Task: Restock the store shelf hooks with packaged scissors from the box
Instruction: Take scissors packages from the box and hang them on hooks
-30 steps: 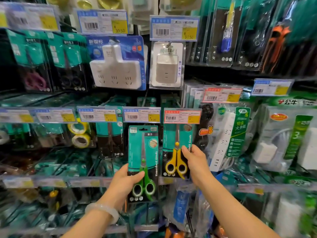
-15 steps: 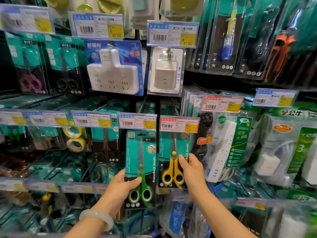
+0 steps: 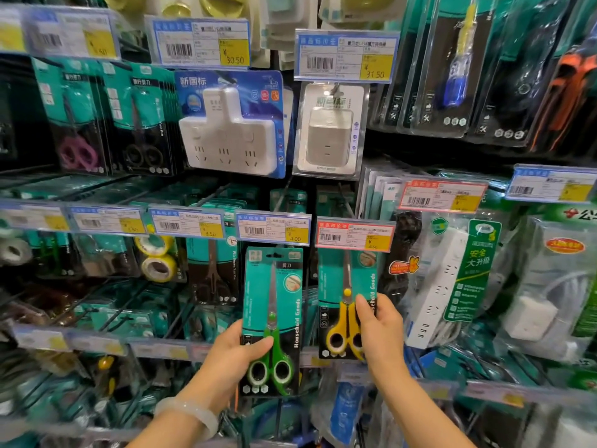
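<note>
A teal pack of green-handled scissors (image 3: 274,305) hangs upright below the 4.00 price tag (image 3: 274,228). My left hand (image 3: 232,357) grips its lower left edge, thumb on the front. Beside it on the right hangs a teal pack of yellow-handled scissors (image 3: 342,302) under a red price tag (image 3: 354,234). My right hand (image 3: 379,324) holds that pack's right edge, thumb on its front. The hooks behind the tags are hidden. No box is in view.
Shelf rows of hanging goods fill the view: white socket adapters (image 3: 231,140), tape rolls (image 3: 158,260), darker scissors packs (image 3: 211,270) to the left, a white power strip pack (image 3: 449,279) to the right, screwdrivers (image 3: 455,76) above right.
Both hands keep hold of the same two packs; they and the packs sit slightly lower in the view as the camera tilted up a little.
</note>
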Tool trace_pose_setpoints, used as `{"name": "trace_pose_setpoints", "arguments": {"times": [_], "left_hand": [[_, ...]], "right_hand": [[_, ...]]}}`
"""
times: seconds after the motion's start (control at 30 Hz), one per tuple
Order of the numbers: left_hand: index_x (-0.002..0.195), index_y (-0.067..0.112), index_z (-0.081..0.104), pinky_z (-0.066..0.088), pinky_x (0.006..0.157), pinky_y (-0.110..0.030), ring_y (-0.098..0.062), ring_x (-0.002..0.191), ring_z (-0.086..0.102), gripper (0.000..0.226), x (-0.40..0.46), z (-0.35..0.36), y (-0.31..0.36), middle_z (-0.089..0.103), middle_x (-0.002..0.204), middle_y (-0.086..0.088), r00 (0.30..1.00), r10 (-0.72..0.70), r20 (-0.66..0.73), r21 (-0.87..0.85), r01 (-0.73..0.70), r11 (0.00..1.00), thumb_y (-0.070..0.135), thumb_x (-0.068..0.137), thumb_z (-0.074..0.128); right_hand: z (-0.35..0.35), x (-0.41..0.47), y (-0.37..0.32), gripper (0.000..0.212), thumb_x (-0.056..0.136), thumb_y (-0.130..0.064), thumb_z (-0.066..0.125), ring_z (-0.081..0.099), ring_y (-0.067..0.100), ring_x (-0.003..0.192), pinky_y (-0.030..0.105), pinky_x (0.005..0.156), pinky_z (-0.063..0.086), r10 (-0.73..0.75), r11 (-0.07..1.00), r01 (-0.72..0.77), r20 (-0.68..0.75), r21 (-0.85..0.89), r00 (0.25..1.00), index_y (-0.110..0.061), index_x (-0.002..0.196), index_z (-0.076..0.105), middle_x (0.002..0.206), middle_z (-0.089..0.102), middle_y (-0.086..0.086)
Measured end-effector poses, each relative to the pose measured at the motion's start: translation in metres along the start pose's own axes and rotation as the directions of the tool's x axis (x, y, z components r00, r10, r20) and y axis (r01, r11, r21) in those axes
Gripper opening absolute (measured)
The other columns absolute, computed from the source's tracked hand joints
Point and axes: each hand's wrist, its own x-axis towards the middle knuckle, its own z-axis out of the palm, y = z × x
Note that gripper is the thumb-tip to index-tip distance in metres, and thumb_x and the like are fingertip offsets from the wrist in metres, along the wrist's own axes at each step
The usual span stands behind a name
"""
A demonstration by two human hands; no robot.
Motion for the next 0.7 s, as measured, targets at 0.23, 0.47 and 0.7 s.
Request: {"name": "trace_pose_setpoints", "arguments": {"times": [0.23,0.47,0.7], "left_hand": [[0.108,0.014,0.063,0.050,0.092,-0.047,-0.029,0.096,0.069,0.026,-0.002,-0.006,0.002,0.074,0.101,-0.008,1.000,0.023,-0.008,0.019,-0.023,1.000,-0.002,0.086,0.060],[0.107,0.015,0.064,0.052,0.088,-0.041,-0.024,0.095,0.070,0.026,-0.005,-0.006,0.004,0.074,0.101,-0.005,0.999,0.038,0.014,0.033,-0.039,0.999,-0.001,0.087,0.059],[0.109,0.012,0.063,0.050,0.093,-0.047,-0.028,0.098,0.068,0.027,-0.005,-0.002,0.006,0.073,0.103,-0.008,0.999,0.027,0.023,0.036,-0.028,0.999,-0.001,0.087,0.059]], "right_hand": [[0.001,-0.006,-0.004,0.020,0.093,-0.015,0.052,0.042,0.013,0.055,0.029,0.055,0.035,-0.021,0.998,0.016,-0.083,-0.055,0.996,-0.017,0.074,0.056,0.062,0.052,0.000],[0.000,-0.013,-0.008,0.021,0.092,-0.016,0.052,0.042,0.017,0.055,0.031,0.054,0.035,0.026,0.998,-0.031,-0.090,-0.047,0.996,-0.013,0.072,0.055,0.063,0.052,0.006],[0.004,0.006,-0.006,0.032,0.092,-0.015,0.052,0.031,0.015,0.053,0.028,0.052,0.026,0.061,0.987,-0.068,-0.053,-0.149,0.997,-0.014,0.062,0.039,0.057,0.037,0.001]]}}
